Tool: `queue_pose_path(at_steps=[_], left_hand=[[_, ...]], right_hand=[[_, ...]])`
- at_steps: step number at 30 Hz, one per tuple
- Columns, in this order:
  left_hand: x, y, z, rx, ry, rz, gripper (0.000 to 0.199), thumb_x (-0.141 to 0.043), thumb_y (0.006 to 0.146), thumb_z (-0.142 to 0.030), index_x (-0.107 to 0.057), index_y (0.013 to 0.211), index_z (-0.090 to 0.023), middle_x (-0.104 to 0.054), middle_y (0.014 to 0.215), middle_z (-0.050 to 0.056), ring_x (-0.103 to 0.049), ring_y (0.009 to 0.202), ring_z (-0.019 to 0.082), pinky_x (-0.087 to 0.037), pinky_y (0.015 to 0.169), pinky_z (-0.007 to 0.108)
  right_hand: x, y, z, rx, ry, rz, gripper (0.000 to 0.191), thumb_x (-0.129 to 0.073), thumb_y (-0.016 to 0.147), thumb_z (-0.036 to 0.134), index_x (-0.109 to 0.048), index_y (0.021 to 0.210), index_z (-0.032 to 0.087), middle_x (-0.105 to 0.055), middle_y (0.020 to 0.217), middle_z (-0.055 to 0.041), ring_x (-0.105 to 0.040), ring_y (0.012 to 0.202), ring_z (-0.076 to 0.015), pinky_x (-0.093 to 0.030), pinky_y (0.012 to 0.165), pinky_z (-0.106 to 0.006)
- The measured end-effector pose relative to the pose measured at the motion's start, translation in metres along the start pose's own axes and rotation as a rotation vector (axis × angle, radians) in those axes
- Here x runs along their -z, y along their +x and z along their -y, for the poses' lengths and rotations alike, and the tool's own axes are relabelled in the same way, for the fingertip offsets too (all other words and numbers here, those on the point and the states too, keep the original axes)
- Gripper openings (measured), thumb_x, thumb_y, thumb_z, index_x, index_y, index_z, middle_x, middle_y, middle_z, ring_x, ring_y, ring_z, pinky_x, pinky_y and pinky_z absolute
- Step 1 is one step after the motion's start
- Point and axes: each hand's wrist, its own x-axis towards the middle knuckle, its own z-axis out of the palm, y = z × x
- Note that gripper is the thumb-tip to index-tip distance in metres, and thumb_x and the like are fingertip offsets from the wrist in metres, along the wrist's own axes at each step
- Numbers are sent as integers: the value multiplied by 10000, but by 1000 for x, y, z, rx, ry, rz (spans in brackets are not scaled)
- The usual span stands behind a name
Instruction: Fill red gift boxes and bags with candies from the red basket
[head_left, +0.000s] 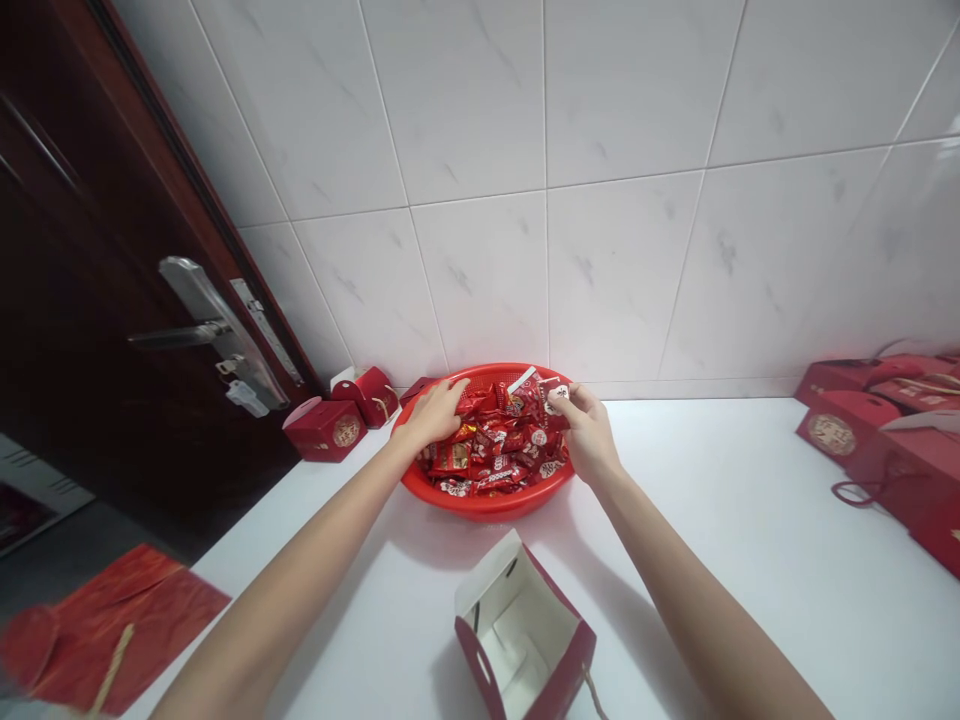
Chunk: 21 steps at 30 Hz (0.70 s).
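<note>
A red plastic basket (487,507) filled with red-wrapped candies (499,450) stands against the tiled wall. My left hand (437,412) reaches over its left rim, fingers bent down onto the candies; whatever lies under the fingertips is hidden. At the right rim, my right hand (589,430) pinches a small dark red packet (556,396) with a white label between thumb and fingers. In front of the basket, near the table's front edge, a dark red box (525,630) lies open, its white inside showing no candy.
Small closed red boxes (326,430) sit left of the basket. More red boxes (862,430) are grouped at the far right. A red bag (120,630) is at the lower left, beside the white table (712,500). A dark door (112,250) with a metal handle stands left.
</note>
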Motion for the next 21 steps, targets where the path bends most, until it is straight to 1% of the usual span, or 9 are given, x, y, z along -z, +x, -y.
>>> queue_pose_path(at_steps=[2,5,8,10,11,13,15,18,21], left_hand=[[0,2,-4,-87,-57,-32,619,-558,802,-59,-541,1413,-156,-574,1434,141,-541,1320,281,-432,1102,377],[1,5,-15,-254,-239,8,461,-496,781,-24,-730,1144,-185,-718,1218,60,-652,1141,204,-480,1019,293],[2,7,-30,-365,-380,221,417,-485,792,-46,-780,1031,-218,-777,1063,13,-708,961,167,-519,883,243],[3,7,-40,-412,-322,388,346,-534,838,-132,-782,1054,-240,-781,1070,13,-716,933,168,-518,831,229],[4,7,-45,-403,-228,445,307,-565,852,-186,-783,1058,-253,-782,1071,18,-719,924,175,-518,811,231],[8,7,-51,-323,-14,487,253,-629,834,-241,-788,1030,-258,-786,1040,40,-725,907,206,-522,781,250],[11,8,-54,-222,139,474,231,-682,766,-177,-795,962,-223,-787,985,89,-728,918,257,-531,792,291],[13,16,-54,-136,218,435,246,-652,728,-60,-785,913,-153,-772,979,171,-714,999,330,-537,854,372],[8,28,-53,-103,246,393,263,-614,784,-70,-764,992,-127,-747,1072,218,-680,1101,359,-518,928,432]], right_hand=[[0,0,0,4,-5,-8,261,-809,605,386,-640,721,224,-678,778,-5,-593,747,-192,-474,690,-324],[0,0,0,18,-7,-12,256,-811,609,381,-640,712,222,-670,764,1,-584,731,-183,-472,692,-319],[0,-1,1,25,-16,-8,257,-813,612,385,-631,690,222,-660,747,6,-579,724,-181,-471,688,-317],[0,-1,1,29,-19,0,254,-810,617,384,-628,690,223,-658,746,8,-580,727,-183,-472,701,-322],[0,-1,1,32,-19,3,249,-807,620,380,-629,695,224,-659,750,9,-582,733,-184,-473,711,-324],[0,-2,1,36,-24,6,235,-798,629,373,-633,708,226,-660,756,10,-585,739,-184,-474,727,-327],[0,-2,2,34,-35,9,225,-790,639,368,-634,716,225,-663,761,8,-588,745,-184,-473,735,-327],[-1,-2,2,38,-47,7,215,-780,646,362,-637,728,223,-674,777,2,-592,761,-188,-469,752,-329],[-1,-2,3,41,-58,8,210,-769,650,362,-639,740,224,-676,781,2,-589,762,-190,-470,749,-332]])
